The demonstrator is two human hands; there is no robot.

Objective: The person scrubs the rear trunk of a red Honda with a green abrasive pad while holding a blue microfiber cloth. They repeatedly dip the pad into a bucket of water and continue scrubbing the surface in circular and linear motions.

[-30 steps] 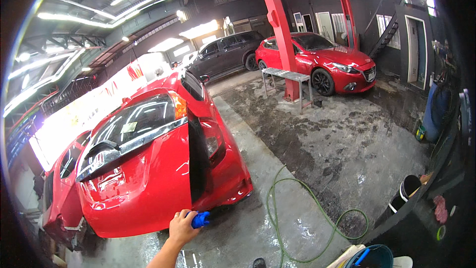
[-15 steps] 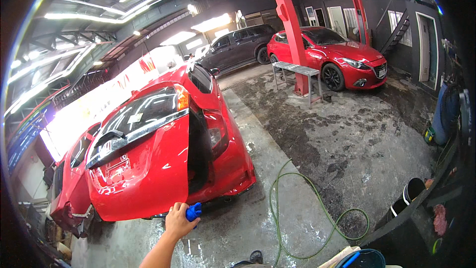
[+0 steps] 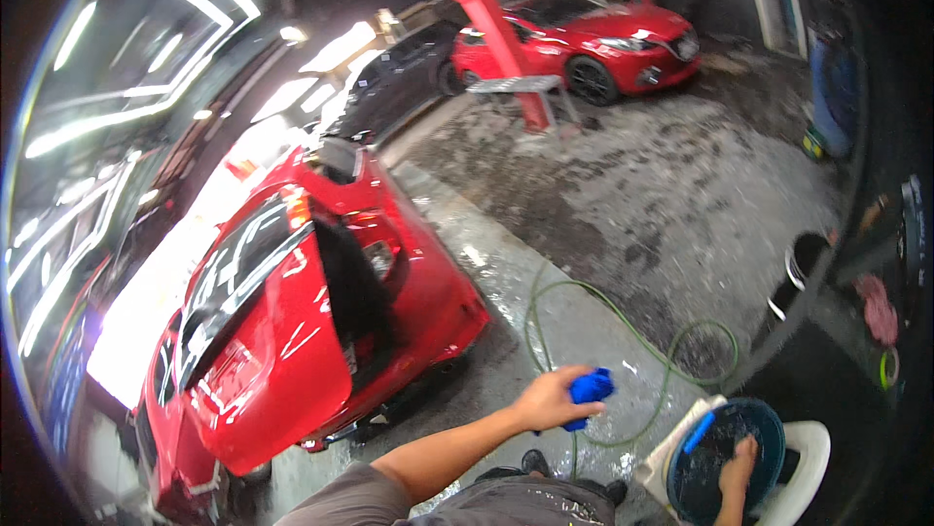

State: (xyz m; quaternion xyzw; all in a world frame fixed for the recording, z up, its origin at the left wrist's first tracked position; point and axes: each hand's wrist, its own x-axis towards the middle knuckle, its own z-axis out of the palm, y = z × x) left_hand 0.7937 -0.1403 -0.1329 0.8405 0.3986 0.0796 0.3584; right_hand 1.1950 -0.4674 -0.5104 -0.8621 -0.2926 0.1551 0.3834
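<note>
A crumpled blue cloth is bunched in my left hand, whose fingers are wrapped round it, over the wet floor in front of me. At the lower right, my right hand reaches down into a dark teal bucket of what looks like water. Its fingers are too blurred and covered to make out. A bright blue strip lies along the bucket's left side. The bucket rests on a white plastic chair. Left of my hands stands a red car with its tailgate partly raised.
A green hose loops across the wet concrete floor. Another red car stands beyond a red lift post and a grey metal bench. A black bucket and a pink cloth are at the right.
My left hand has come away from the red car's tailgate, moving right with the blue cloth. My right hand has come into view in the bucket. The view has swung right and down.
</note>
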